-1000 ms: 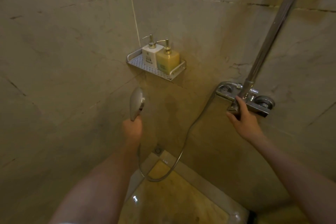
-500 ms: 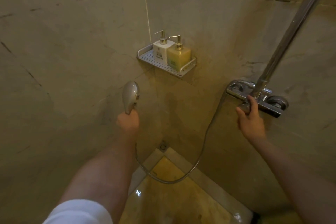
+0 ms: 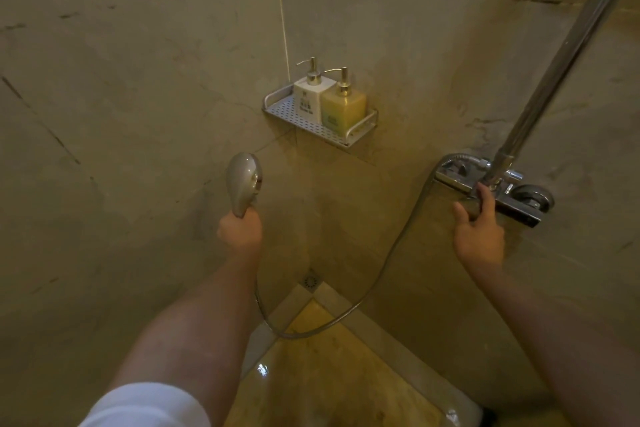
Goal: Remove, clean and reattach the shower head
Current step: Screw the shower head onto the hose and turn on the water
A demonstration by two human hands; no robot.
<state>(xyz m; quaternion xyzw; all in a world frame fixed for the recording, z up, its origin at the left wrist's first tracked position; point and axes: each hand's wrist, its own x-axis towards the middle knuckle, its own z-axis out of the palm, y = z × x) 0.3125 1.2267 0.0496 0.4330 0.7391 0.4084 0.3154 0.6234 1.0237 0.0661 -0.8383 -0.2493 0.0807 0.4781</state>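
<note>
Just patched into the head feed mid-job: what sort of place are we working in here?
Almost certainly a tiled shower stall in a bathroom. The left hand holds a hose-fed shower head, a chrome mixer valve with riser pipe sits on the wall, and a floor drain lies in the corner.

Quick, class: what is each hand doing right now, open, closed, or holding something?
Left hand: closed around the handle of the shower head.
Right hand: open, fingertips resting on the tap, gripping nothing.
</note>
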